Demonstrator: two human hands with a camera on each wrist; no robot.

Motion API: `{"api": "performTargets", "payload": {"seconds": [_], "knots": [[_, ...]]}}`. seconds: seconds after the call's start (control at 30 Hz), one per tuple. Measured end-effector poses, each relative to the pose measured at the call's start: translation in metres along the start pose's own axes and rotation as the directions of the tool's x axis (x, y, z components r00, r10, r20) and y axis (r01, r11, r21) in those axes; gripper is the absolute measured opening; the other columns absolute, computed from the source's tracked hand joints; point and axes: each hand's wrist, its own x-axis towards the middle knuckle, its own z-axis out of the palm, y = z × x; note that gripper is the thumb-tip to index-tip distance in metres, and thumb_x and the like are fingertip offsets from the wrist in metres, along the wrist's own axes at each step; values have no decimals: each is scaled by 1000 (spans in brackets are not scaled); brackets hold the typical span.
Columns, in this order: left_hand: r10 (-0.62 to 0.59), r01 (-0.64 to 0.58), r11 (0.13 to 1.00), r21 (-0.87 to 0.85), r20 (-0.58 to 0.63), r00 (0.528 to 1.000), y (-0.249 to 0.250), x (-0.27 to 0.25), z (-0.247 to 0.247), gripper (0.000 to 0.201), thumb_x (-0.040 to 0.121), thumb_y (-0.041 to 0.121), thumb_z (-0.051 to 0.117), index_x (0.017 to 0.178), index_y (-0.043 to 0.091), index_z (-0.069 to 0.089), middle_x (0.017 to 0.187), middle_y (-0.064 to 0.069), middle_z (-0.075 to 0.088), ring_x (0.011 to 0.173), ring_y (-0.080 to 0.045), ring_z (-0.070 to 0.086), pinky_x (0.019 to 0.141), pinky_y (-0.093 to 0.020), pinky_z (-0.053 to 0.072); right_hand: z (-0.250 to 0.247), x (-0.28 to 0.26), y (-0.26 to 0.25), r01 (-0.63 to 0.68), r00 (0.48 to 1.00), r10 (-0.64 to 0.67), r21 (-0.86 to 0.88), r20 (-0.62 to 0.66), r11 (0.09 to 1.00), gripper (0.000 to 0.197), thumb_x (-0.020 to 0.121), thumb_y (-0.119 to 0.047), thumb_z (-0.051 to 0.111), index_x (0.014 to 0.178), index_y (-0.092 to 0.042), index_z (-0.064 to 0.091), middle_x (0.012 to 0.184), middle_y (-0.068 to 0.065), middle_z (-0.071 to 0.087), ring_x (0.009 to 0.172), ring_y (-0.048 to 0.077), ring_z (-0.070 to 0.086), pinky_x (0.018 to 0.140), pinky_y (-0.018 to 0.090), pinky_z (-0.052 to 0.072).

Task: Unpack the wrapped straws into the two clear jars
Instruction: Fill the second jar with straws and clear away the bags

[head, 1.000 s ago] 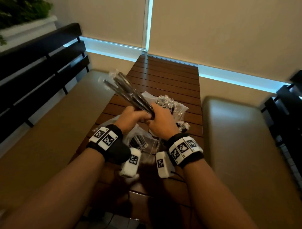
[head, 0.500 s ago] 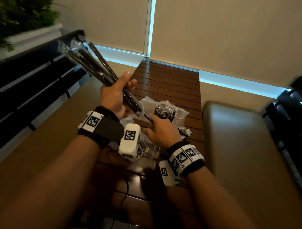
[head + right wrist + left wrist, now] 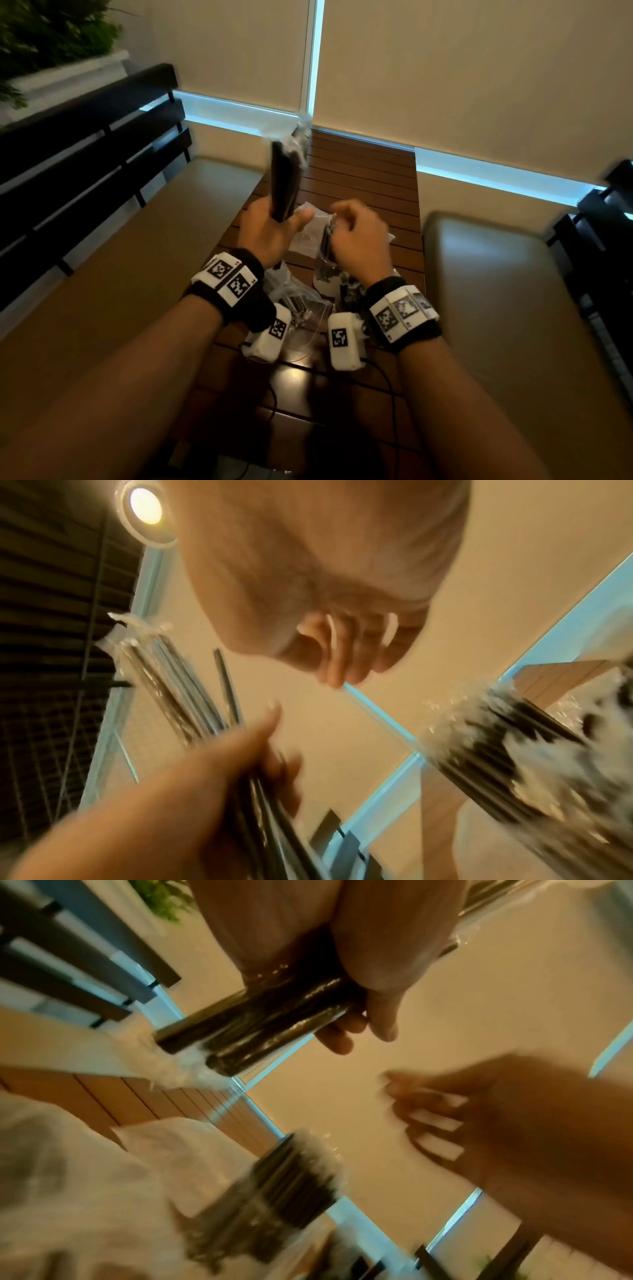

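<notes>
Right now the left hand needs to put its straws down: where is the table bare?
Bare slats run along the table's far end, between the window wall and the bags. The near end, below the wrists, carries only cables. The middle is crowded with bags and a jar of straws.

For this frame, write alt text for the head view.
The left hand grips a bundle of wrapped black straws upright over a slatted wooden table, while the curled right hand hovers above a jar of straws.
</notes>
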Motion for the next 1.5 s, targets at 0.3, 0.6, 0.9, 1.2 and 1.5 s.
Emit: {"api": "performTargets", "payload": {"seconds": [0.3, 0.6, 0.9, 1.2, 1.5], "knots": [[-28, -26, 972, 235, 224, 974, -5, -19, 30, 18, 83, 18, 74, 73, 22, 60, 70, 6, 61, 65, -8, 57, 59, -23, 45, -18, 5, -35, 195, 981, -196, 192, -12, 962, 49, 104, -41, 31, 106, -16, 72, 105, -2, 70, 89, -3, 62, 73, 9, 44], [83, -122, 973, 194, 197, 977, 6, -21, 32, 16, 90, 11, 62, 93, 26, 57, 81, 13, 59, 73, 12, 59, 54, -4, 43, -7, -21, -28, 349, 937, -301, 438, -178, 828, 60, 78, -21, 81, 128, -14, 50, 108, 3, 69, 96, 11, 69, 84, 29, 57], [9, -143, 956, 257, 460, 888, 7, -20, 54, 40, 69, 32, 84, 94, 25, 54, 87, 6, 63, 76, -12, 62, 67, -32, 54, -32, -10, -16, 103, 973, 64, 666, -221, 739, 19, 91, -18, 68, 82, -15, 52, 67, -2, 55, 58, 12, 57, 66, 33, 56], [-286, -283, 710, 644, 632, 720, -63, -48, 67, 54, 83, 39, 70, 134, 33, 51, 130, 0, 38, 113, -23, 52, 97, -41, 48, -55, 0, 35, 1, 852, 448, 856, -272, 517, 37, 89, -19, 72, 113, -12, 45, 65, -1, 53, 52, 10, 50, 70, 31, 53], [-223, -363, 671, 646, 643, 733, -71, -47, 83, 31, 101, 23, 46, 127, 14, 59, 130, -5, 57, 119, -22, 53, 97, -24, 38, -63, 6, 45, -7, 904, 415, 968, -101, 252, 16, 92, -21, 66, 89, -15, 52, 62, -4, 50, 49, 7, 49, 56, 26, 51]]}}
